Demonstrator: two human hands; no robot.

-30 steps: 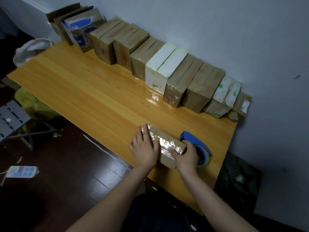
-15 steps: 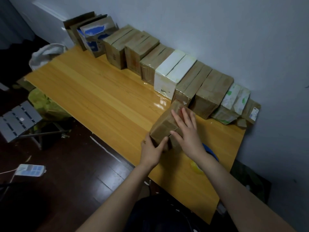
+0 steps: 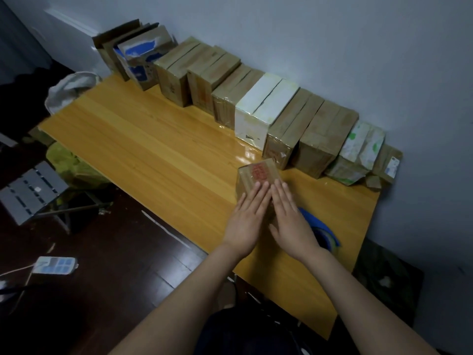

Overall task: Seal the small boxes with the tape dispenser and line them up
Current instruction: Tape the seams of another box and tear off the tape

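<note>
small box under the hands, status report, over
Left hand, right hand flat on small box. Box just before row of boxes. Tape dispenser beside right wrist.

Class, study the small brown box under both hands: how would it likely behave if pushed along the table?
The small brown box would probably slide easily: its wrap looks glossy and the table is shiny. It seems stiff, since the left hand and right hand press flat on it without visible denting. Flat-sided, it should not roll.

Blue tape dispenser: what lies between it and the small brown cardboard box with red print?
The right hand, flat on that brown box, overlaps the blue tape dispenser; head view.
</note>
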